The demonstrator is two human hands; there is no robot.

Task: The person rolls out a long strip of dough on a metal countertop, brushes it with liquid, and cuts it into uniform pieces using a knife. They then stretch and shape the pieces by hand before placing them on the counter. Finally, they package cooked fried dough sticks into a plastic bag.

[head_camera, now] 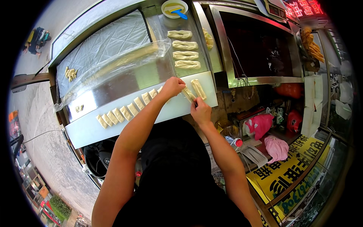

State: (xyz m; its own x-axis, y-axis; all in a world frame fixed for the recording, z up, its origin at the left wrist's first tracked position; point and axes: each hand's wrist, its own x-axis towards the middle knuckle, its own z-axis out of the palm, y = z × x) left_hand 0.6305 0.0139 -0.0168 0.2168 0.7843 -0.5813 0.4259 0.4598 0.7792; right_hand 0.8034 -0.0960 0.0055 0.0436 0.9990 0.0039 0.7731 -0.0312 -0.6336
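My left hand [175, 87] and my right hand [200, 110] hold a strip of dough [188, 94] by its two ends, over the right part of a white cutting board [167, 113]. Just right of it lies a creased dough strip [198, 89]. Short pieces of dough [117, 114] form a slanting row on the board, the upper end of the row partly hidden by my left hand and forearm. Beyond the board, several twisted dough lengths [185, 55] rest crosswise on the metal worktop. Whether my right hand also holds a small tool cannot be told.
A white bowl [169, 14] with yellow liquid and a blue-handled brush stands at the top. Clear plastic film [124, 61] crosses the worktop beside a quilted cover [105, 37]. At right are a metal-framed vat of dark liquid [256, 45] and a bowl of fried dough sticks [310, 42].
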